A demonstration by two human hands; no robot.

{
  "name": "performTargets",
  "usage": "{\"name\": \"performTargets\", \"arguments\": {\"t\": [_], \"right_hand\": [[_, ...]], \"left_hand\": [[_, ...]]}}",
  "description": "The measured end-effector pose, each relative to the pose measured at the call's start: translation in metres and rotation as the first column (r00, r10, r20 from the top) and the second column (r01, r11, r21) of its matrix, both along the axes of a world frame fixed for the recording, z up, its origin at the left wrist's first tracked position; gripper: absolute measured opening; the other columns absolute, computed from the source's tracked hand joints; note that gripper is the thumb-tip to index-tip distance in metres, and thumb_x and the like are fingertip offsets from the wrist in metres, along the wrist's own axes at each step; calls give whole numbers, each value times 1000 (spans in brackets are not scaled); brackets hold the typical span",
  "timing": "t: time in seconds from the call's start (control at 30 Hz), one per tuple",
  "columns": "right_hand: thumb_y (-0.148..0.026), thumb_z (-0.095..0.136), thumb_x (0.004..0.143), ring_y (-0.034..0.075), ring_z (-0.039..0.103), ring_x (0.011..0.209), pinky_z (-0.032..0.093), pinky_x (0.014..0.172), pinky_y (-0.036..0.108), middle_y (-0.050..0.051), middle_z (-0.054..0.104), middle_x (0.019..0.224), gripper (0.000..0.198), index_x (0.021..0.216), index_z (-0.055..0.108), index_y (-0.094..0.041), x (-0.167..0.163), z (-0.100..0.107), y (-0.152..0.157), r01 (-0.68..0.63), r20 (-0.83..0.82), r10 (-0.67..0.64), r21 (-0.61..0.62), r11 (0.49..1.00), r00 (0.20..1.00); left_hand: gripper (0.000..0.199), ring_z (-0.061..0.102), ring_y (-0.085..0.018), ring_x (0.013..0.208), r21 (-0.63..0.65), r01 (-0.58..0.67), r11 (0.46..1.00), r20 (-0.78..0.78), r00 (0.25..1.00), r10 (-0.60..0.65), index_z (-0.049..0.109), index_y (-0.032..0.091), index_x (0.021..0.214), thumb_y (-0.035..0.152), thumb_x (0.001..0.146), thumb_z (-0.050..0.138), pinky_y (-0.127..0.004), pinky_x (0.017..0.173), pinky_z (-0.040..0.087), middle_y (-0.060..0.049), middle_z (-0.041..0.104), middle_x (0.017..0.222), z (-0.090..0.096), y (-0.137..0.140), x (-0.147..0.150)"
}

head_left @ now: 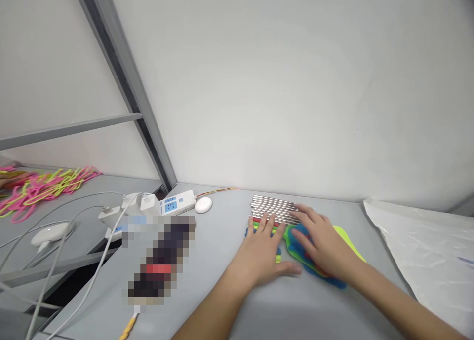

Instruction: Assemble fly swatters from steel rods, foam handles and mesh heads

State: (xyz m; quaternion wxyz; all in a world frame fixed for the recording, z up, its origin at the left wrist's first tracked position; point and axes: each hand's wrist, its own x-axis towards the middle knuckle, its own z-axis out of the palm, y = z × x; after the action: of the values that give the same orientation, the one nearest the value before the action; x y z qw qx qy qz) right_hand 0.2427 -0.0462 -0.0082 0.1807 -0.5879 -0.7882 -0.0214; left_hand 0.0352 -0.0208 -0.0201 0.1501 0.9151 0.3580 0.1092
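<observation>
Fingers spread, my left hand [257, 251] lies over a bundle of coloured sticks or tubes [262, 220] in red, green, yellow and blue, covering most of them. My right hand [326, 241] rests with fingers apart on a stack of flat, soft-looking pieces [296, 250] in green, blue, red and yellow; their exact kind is hidden under the palm. Just beyond both hands, several thin silver metal rods [272, 207] lie side by side, and the right fingertips reach their right end.
A white plastic bag [437, 261] lies on the right. Left of my hands are a pixelated phone-like object [159, 266], a white round device [203, 205], a power strip [177, 203] with plugs and cables, and a metal frame post [129, 83]. Pink and yellow cords [52, 187] lie far left.
</observation>
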Motion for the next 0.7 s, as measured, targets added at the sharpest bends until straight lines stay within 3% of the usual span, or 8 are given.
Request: {"name": "performTargets", "arguments": {"t": [0.13,0.27,0.4,0.5,0.7], "right_hand": [[-41,45,93,26,44,126,40,100,43,8,43,143,40,130,49,-27,8,-24,-75,73,2,-73,70,995,997],[-39,49,90,28,45,126,41,99,45,11,45,142,43,130,51,-23,5,-54,-123,132,17,-136,149,980,991],[-42,44,93,27,46,128,41,101,44,11,48,141,47,134,50,-19,1,-68,-147,149,24,-151,71,986,988],[-48,36,95,26,36,136,35,108,46,7,40,148,55,143,40,-21,0,-69,-157,145,46,-143,-36,989,989],[-55,24,96,25,19,144,23,114,50,2,22,155,60,148,30,-26,-1,-63,-165,123,60,-115,-165,979,992]], "left_hand": [[99,10,-38,144,33,22,999,-7,1000,-21,21,23,151,84,74,35,-66,111,6,-16,16,157,5,-5,8],[93,11,-38,144,108,40,993,-5,999,-40,26,19,149,78,79,37,-67,111,8,-18,20,155,10,-17,21],[71,16,-33,144,207,73,976,98,991,-95,28,23,147,61,88,43,-62,112,18,-14,20,156,7,-51,24],[51,25,-29,142,237,56,970,195,975,-104,37,23,141,40,94,45,-52,112,31,-12,21,156,-4,-88,13],[36,45,-26,129,223,47,974,183,979,-89,53,21,126,30,92,47,-47,107,39,-11,47,142,-22,-127,-9]]}}
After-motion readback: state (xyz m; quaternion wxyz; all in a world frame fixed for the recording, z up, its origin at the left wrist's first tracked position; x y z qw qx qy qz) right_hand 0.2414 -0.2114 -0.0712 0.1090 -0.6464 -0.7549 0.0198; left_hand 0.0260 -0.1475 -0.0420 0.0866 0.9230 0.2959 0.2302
